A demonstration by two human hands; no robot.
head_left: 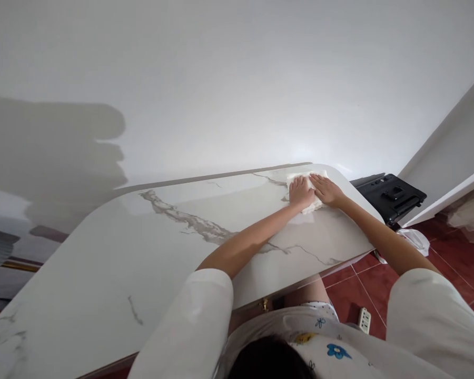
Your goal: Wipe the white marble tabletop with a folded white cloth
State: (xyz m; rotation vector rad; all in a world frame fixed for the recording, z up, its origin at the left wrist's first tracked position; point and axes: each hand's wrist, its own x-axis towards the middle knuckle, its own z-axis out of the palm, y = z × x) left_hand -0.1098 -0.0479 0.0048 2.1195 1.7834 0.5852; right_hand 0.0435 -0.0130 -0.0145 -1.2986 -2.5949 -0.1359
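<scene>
A white cloth (307, 206) lies spread on the white marble-patterned table (174, 263), near its far right end. My left hand (300, 193) rests flat on the cloth, palm down. Right beside it, my right hand (326, 189) also presses on the cloth with fingers stretched out toward the left. The two hands nearly meet at the cloth's middle. Parts of the cloth show beyond the fingertips and below the hands.
A pale wall (237, 95) runs along the table's far edge. Past the right end stands a black case (395, 196), with a white plastic bag (415, 241) by it on the red tiled floor (454, 263). A power strip (364, 320) lies on the floor near my legs.
</scene>
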